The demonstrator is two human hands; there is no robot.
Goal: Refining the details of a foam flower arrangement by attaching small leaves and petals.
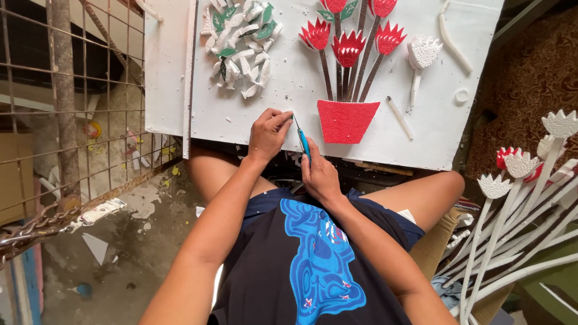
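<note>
Rusty wire mesh grille (72, 102) at left, thick rusted post (63, 90) behind it, chain (30, 229) hanging low along its base. Concrete floor (120, 271) grey, stained, littered with white scraps and paint flecks. Cardboard box (15, 174) beyond mesh. Brown patterned fabric (530, 78) at right. Daylight soft, even, no hard shadows.

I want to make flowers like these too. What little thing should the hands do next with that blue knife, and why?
Probably draw the blue-handled knife a little way toward the body. The right hand grips its handle with the blade tip at the small white piece pinched by the left hand on the white board, so a short cut seems due.
</note>
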